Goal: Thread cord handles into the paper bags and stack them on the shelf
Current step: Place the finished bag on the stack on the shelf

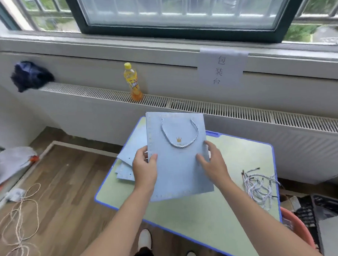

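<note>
A flat light-blue paper bag (178,165) with a gold crown mark is held above the small green table (215,208). A white twisted cord handle (181,134) loops across its upper face. My left hand (145,168) grips the bag's left edge, thumb on top. My right hand (213,161) holds the right edge with the thumb on the bag's face. More blue bags (127,163) with punched holes lie stacked at the table's left side, partly under the held bag. A loose bundle of white cords (259,186) lies at the table's right.
A yellow drink bottle (133,82) stands on the radiator ledge (230,108) behind the table. A paper sign (220,68) hangs under the window sill. Brown twine (20,219) lies coiled on the wooden floor at left. A pink bin (300,230) and dark crates stand at right.
</note>
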Action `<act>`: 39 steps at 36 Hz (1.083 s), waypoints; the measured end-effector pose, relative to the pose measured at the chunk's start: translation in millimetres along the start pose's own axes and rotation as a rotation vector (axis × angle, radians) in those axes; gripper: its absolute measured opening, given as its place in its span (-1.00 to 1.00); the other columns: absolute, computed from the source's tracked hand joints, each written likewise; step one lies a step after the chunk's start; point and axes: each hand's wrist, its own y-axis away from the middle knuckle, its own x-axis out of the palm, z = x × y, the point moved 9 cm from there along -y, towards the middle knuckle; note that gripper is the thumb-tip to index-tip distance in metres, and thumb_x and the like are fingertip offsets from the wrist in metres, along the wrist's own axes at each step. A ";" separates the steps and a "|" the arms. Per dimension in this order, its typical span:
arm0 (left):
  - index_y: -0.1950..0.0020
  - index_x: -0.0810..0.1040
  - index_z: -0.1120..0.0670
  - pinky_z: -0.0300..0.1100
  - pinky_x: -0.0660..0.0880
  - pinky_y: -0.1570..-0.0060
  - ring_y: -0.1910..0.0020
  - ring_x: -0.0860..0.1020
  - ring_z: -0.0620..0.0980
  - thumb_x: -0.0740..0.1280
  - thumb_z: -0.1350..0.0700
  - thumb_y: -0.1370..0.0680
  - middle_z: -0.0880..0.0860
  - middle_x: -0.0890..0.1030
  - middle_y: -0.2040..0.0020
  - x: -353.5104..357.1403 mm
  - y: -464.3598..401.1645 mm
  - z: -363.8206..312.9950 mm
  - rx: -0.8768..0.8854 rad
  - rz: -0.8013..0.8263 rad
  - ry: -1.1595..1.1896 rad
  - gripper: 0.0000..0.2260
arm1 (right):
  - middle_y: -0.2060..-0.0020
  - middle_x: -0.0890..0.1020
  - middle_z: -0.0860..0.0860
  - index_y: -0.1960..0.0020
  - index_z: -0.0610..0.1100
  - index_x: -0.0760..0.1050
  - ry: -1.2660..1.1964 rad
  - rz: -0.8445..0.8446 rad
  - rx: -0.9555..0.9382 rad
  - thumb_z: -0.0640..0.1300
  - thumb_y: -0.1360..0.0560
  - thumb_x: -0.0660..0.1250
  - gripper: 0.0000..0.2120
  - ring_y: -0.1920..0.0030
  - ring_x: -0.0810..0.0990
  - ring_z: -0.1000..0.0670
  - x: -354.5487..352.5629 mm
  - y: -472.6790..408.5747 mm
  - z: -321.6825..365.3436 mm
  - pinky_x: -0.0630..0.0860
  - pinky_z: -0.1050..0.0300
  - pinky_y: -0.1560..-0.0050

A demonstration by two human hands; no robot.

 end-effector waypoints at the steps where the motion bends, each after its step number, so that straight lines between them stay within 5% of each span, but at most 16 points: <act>1: -0.16 0.50 0.04 -0.21 0.50 0.14 0.11 0.59 0.00 0.32 0.28 -0.56 0.05 0.63 0.03 -15.8 -5.7 -3.3 0.003 -0.033 0.017 -0.78 | -0.34 0.44 0.01 -0.47 0.03 0.27 -0.009 0.037 -0.018 -0.07 -0.55 0.32 -0.48 -0.34 0.41 -0.01 13.8 -2.4 13.7 0.37 0.07 -0.27; 6: -0.17 0.47 0.00 -0.09 0.51 0.07 0.09 0.58 -0.05 0.29 0.28 -0.56 -0.12 0.61 0.09 -102.9 -34.5 -18.0 0.057 -0.148 -0.026 -0.74 | -0.29 0.48 0.04 -0.44 0.09 0.29 -0.011 0.120 -0.134 -0.05 -0.54 0.32 -0.51 -0.25 0.46 0.03 81.1 -8.2 93.4 0.35 0.16 -0.13; 10: -0.24 0.44 -0.07 -0.21 0.50 0.09 0.02 0.59 -0.14 0.33 0.29 -0.51 -0.16 0.62 -0.06 -172.9 -59.3 -14.4 0.073 -0.204 -0.020 -0.62 | -0.36 0.44 0.04 -0.45 0.02 0.30 0.014 0.180 -0.241 -0.07 -0.55 0.32 -0.50 -0.35 0.40 0.04 149.7 -11.8 158.0 0.27 0.24 -0.18; 14: -0.50 0.25 -0.01 -0.11 0.50 -0.17 -0.26 0.51 -0.08 0.40 0.24 -0.47 -0.06 0.50 -0.35 -252.5 -93.9 -0.3 0.067 -0.256 0.017 -0.36 | -0.36 0.44 0.00 -0.45 -0.03 0.31 0.059 0.256 -0.347 -0.07 -0.55 0.33 -0.50 -0.32 0.42 0.01 234.9 -13.2 225.5 0.29 0.22 -0.16; 19: -0.48 0.24 0.01 -0.08 0.51 -0.17 -0.25 0.53 -0.06 0.39 0.00 -0.34 -0.03 0.51 -0.34 -367.2 -142.5 10.9 0.072 -0.372 -0.001 -0.28 | -0.36 0.43 0.00 -0.47 -0.03 0.30 0.085 0.337 -0.471 -0.06 -0.55 0.34 -0.49 -0.35 0.39 0.04 350.8 -7.3 310.9 0.23 0.31 -0.16; 23: -0.54 0.12 0.05 0.03 0.37 -0.37 -0.37 0.43 -0.09 0.44 0.15 -0.43 -0.02 0.44 -0.42 -452.3 -167.1 19.6 0.040 -0.436 -0.040 -0.24 | -0.37 0.42 0.05 -0.48 0.04 0.27 0.081 0.435 -0.499 -0.03 -0.56 0.31 -0.49 -0.37 0.36 0.08 437.7 7.9 368.9 0.26 0.23 -0.23; 31: -0.54 0.14 0.12 -0.29 0.24 -0.26 -0.42 0.34 0.03 0.49 0.19 -0.43 0.08 0.34 -0.44 -607.5 -202.4 5.8 0.020 -0.723 -0.233 -0.22 | -0.34 0.43 0.07 -0.48 0.04 0.28 0.019 0.537 -0.608 -0.03 -0.56 0.32 -0.48 -0.34 0.39 0.10 577.6 40.4 483.1 0.27 0.24 -0.20; 39: -0.52 0.18 0.14 -0.08 0.34 -0.28 -0.40 0.33 0.11 0.51 0.10 -0.41 0.15 0.35 -0.38 -727.1 -252.0 -1.2 -0.023 -0.882 -0.373 -0.23 | -0.21 0.41 0.13 -0.46 0.08 0.29 -0.017 0.614 -0.677 -0.01 -0.55 0.33 -0.49 -0.17 0.40 0.15 706.4 50.7 582.6 0.28 0.21 -0.14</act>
